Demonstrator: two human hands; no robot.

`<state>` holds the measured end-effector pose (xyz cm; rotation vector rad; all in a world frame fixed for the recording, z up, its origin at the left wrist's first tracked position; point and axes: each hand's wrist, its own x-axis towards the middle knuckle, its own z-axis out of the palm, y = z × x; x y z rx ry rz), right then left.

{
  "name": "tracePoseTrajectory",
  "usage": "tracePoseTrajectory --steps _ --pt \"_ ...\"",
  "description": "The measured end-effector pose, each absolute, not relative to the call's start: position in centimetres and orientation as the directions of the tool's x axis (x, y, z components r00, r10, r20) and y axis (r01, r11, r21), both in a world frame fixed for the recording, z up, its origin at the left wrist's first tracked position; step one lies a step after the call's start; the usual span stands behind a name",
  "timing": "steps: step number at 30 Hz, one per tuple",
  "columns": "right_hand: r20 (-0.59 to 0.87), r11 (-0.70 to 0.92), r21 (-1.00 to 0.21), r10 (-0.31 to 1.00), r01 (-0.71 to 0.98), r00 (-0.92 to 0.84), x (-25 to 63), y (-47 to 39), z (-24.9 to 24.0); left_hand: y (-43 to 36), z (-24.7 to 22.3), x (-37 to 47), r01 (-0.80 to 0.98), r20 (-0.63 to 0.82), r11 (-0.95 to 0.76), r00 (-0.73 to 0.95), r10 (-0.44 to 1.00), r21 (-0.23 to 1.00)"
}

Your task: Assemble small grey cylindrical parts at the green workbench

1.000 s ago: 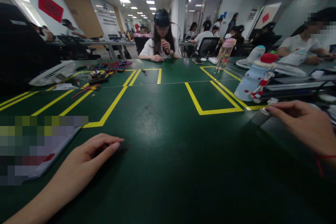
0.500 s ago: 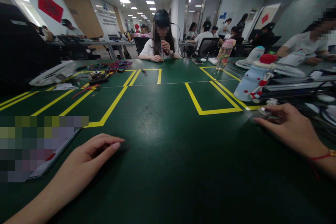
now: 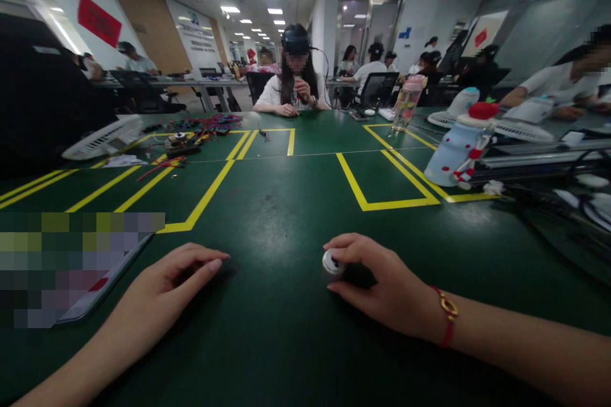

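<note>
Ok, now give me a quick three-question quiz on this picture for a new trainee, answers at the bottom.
1. Multiple choice: which hand has the small cylinder between its thumb and fingers? A) left B) right C) both
2. True or false: the red bracelet is on the opposite arm from the small cylinder.
3. Fill in the color: the tape on the green table is ____.

Key: 1. B, the right hand. 2. False, same arm. 3. Yellow.
</note>
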<state>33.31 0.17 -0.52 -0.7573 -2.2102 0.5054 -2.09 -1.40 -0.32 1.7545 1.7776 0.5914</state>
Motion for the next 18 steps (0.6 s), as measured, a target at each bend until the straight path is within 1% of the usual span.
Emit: tracePoseTrajectory --steps 3,6,7,9,12,15,18 --pt "0.493 0.743 -0.575 0.648 0.342 -0.581 33.4 0.1 -1.0 -1.3 0.0 -1.6 0.751 -0.069 0.024 0.029 0.997 0.660" --pt "0.405 0.654 -0.652 0.728 0.383 -0.554 33.6 -0.1 -1.2 -1.3 0.7 0.6 0.758 -0.021 -0.036 0.065 0.998 0.652" --pt "0.376 0.617 -0.684 0.755 0.390 -0.537 33.6 -0.1 -1.3 -1.4 1.0 1.8 0.754 0.008 -0.077 0.094 0.996 0.652" --pt "0.344 0.565 -0.732 0.788 0.380 -0.510 33.6 -0.2 -1.5 -1.5 1.9 4.8 0.707 0.063 -0.204 0.220 0.973 0.678" --pt "0.332 0.538 -0.764 0.802 0.357 -0.497 33.5 0.0 -1.8 -1.3 3.1 9.6 0.600 0.167 -0.353 0.344 0.924 0.718" --pt "0.324 0.520 -0.781 0.811 0.346 -0.487 33.4 0.1 -2.0 -0.9 3.8 12.8 0.541 0.191 -0.384 0.378 0.906 0.748" --pt "0.306 0.510 -0.786 0.812 0.350 -0.498 33.5 0.2 -1.7 -0.4 4.2 13.3 0.522 0.192 -0.355 0.340 0.921 0.775"
